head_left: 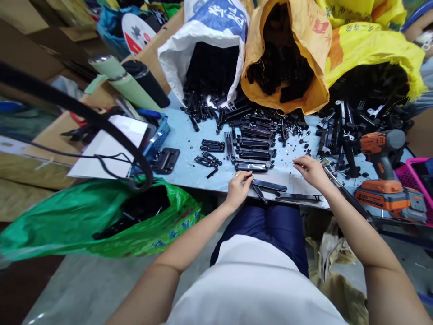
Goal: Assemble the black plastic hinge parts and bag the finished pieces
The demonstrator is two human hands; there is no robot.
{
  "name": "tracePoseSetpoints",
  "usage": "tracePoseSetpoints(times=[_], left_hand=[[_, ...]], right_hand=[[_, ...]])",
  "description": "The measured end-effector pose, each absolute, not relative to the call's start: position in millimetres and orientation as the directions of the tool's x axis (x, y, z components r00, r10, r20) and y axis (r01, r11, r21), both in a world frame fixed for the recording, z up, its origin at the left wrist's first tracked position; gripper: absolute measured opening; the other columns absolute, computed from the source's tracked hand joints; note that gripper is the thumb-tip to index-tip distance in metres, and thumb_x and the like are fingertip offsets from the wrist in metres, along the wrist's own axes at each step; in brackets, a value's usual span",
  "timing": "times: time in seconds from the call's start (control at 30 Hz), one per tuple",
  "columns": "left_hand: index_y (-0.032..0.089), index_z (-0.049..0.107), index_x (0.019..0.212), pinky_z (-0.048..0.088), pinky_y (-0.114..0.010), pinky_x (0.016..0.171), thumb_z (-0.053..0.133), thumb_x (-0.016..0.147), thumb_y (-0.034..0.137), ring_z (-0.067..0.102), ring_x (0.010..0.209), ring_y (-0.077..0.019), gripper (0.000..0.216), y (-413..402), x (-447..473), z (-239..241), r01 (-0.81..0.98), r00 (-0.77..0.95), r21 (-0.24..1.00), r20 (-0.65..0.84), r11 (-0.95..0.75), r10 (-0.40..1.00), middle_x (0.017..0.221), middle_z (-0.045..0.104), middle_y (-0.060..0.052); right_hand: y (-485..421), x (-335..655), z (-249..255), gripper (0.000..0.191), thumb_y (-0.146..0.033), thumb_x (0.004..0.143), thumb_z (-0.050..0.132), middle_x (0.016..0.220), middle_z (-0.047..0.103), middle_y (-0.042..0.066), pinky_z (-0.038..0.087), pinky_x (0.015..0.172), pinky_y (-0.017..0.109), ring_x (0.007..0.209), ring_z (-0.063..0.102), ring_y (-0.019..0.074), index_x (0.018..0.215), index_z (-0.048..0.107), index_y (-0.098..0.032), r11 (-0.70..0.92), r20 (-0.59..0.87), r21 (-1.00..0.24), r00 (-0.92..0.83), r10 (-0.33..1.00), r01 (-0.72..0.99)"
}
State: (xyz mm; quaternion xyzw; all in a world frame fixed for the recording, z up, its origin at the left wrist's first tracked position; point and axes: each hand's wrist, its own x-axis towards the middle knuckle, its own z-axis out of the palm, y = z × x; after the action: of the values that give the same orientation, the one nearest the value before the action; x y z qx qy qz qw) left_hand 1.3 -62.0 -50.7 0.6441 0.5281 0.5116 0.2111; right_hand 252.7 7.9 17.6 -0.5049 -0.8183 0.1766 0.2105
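Observation:
My left hand (237,188) sits at the near edge of the pale blue table (189,140), fingers pinched on the end of a flat black metal bar (269,185). More black bars (297,197) lie crossed beside it. My right hand (309,171) hovers just right of a stack of black hinge-like parts (253,151), fingers curled together on something small I cannot make out.
Open sacks of black parts stand at the back: white (209,54), orange (284,54), yellow (372,58). An orange cordless drill (385,176) lies at right beside a pink basket (416,176). A green bag (101,221) and a blue basket (158,135) are left.

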Motion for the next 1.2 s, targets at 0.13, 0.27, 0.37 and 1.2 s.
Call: tracePoseSetpoints(times=[0.13,0.27,0.37,1.2], left_hand=[[0.016,0.061,0.094,0.049,-0.032,0.077,0.046,0.088,0.020,0.064,0.085,-0.0172,0.017,-65.2,-2.9,-53.8,0.666,0.201,0.483,0.618,-0.569,0.760,0.088,0.066,-0.008],[0.015,0.060,0.098,0.047,-0.034,0.077,0.043,0.089,0.020,0.063,0.094,-0.0207,0.020,-64.4,-7.5,-59.9,0.724,0.330,0.327,0.609,-0.607,0.721,0.092,0.067,-0.011],[0.015,0.060,0.101,0.046,-0.035,0.077,0.041,0.089,0.019,0.061,0.100,-0.0219,0.023,-63.7,-10.6,-62.6,0.727,0.393,0.271,0.590,-0.631,0.706,0.094,0.068,-0.011],[0.004,0.049,0.116,0.041,-0.030,0.070,0.041,0.089,0.044,0.058,0.089,-0.0221,0.050,-47.4,29.5,-29.2,0.564,0.806,0.039,0.195,-0.825,0.560,0.099,0.062,-0.017]], right_hand=[[-16.1,249.2,30.1,0.016,-0.025,0.079,0.055,0.079,0.067,0.004,0.048,0.066,0.028,0.064,0.060,0.0150,0.090,0.065,-0.018,0.383,0.077,-0.542,-0.409,0.909,0.748],[-30.6,244.0,36.6,0.014,-0.023,0.079,0.055,0.084,0.068,0.005,0.047,0.067,0.025,0.070,0.062,0.0154,0.086,0.066,-0.018,0.412,-0.024,-0.535,-0.501,0.865,0.738],[-35.1,238.9,41.3,0.014,-0.020,0.079,0.054,0.083,0.069,0.005,0.046,0.067,0.024,0.071,0.063,0.0155,0.086,0.066,-0.018,0.436,-0.126,-0.469,-0.547,0.827,0.768],[-66.6,267.2,-15.3,0.053,-0.056,0.086,0.039,0.085,0.064,0.014,0.042,0.063,0.030,0.075,0.058,0.0218,0.103,0.061,-0.011,0.622,0.099,0.045,-0.623,0.776,0.782]])
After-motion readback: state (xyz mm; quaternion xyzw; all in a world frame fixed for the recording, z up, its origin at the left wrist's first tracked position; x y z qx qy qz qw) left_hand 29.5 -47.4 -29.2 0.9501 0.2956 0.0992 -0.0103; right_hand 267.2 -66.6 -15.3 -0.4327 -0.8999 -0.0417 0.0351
